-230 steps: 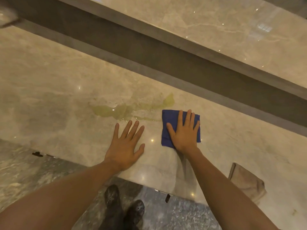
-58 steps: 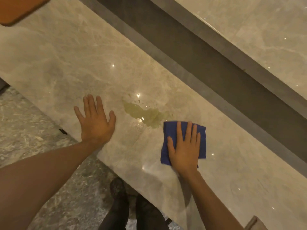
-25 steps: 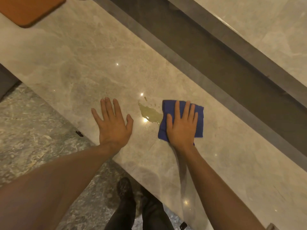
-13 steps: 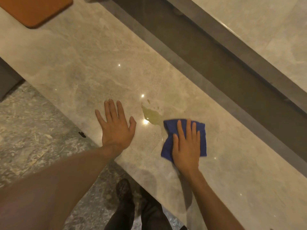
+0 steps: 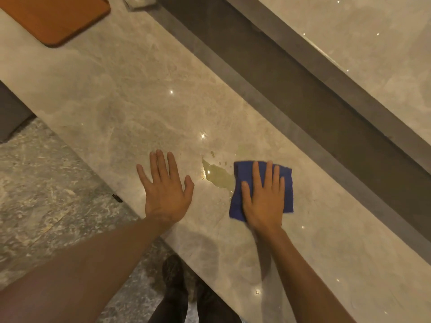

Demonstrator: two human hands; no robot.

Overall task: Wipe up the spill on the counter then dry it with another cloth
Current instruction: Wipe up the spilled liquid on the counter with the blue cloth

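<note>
- Wiping stage: in progress. The right hand [image 5: 263, 201] lies flat on the folded blue cloth [image 5: 286, 190] and presses it onto the counter [image 5: 130, 108]. The fingers [image 5: 256, 176] are extended and spread over the cloth, not curled around it; the cloth is held by downward pressure only.
- Position of the cloth: on the counter, to the right of the spill [image 5: 218, 176], with its left edge touching or just overlapping the right margin of the liquid.
- Remaining spill: a yellowish puddle lies between the two hands, nearer the cloth. Several small droplets [image 5: 212, 153] sit just beyond it, toward the dark recessed channel [image 5: 291, 94] behind the counter. A faint wet sheen appears beyond the cloth; its extent cannot be determined.
- Left hand [image 5: 166, 190]: flat on the counter near its front edge, to the left of the spill, palm down, fingers released and spread, grasping nothing. Judged function: bracing the body.
- Drying stage: not started. No second cloth is visible in this view; its location cannot be stated.
- Other item: an orange-brown board [image 5: 58, 17] lies at the far left of the counter, well apart from the work area.
- Work left, as judged: absorb the puddle and the droplets with the blue cloth, then dry the wet area with another cloth.
</note>
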